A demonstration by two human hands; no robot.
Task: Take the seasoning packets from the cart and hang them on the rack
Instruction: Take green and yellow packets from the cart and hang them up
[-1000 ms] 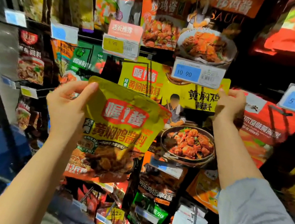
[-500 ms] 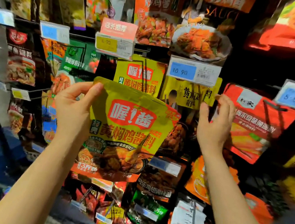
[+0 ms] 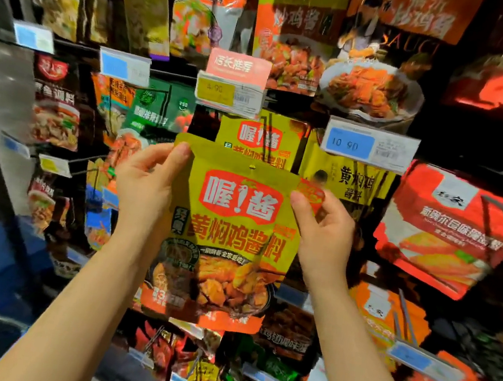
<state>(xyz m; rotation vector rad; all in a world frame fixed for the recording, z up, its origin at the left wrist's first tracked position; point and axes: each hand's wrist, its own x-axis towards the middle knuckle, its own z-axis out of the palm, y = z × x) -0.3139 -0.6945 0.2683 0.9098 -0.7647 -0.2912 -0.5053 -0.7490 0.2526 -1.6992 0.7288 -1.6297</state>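
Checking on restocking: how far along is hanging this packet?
Done: an identical packet already hangs on the rack. In hand: left hand and right hand hold a yellow packet by its top corners, below the hook. Left: threading its hole onto the hook.
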